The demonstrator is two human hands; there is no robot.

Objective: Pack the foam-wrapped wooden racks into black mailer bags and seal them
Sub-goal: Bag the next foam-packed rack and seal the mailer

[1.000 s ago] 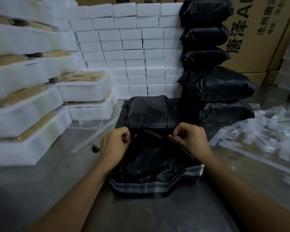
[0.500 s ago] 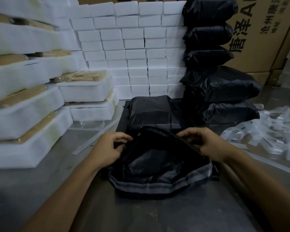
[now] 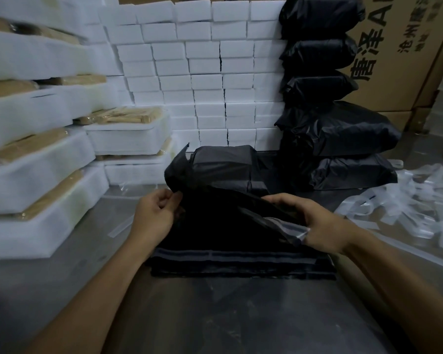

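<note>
Only the head view to go on here, so: the person has a black mailer bag [image 3: 223, 226] lying on the desk [image 3: 215, 315] right in the middle, on top of a flat stack of more empty bags [image 3: 241, 264] with grey seal strips along the near edge. The left hand [image 3: 155, 217] pinches the bag's left lip between thumb and fingers and lifts it, so a flap sticks up. The right hand [image 3: 315, 223] has its fingers curled round the right lip, where a shiny bit of the adhesive strip liner [image 3: 294, 229] shows. So both hands are closed on the same bag, pulling its mouth apart. It looks empty; can't really tell, the inside is just black. The foam-wrapped wooden racks [image 3: 44, 200] are piled along the desk's left edge, well apart from the bag, and a smaller pile [image 3: 128, 134] sits further back on the left. A filled bag [image 3: 225, 167] lies just behind the open one, and a stack of packed bags [image 3: 338, 129] stands toward the back right, against a wall of white foam blocks [image 3: 202, 72]. Peeled liner strips [image 3: 407, 198] litter the right side. What could go wrong: thin film could tear if the lips get yanked too hard, a second bag from the stack could come up with it, or the exposed glue could stick to itself before a rack goes in. Letting go to fetch a rack probably lets the mouth flop shut too.
</note>
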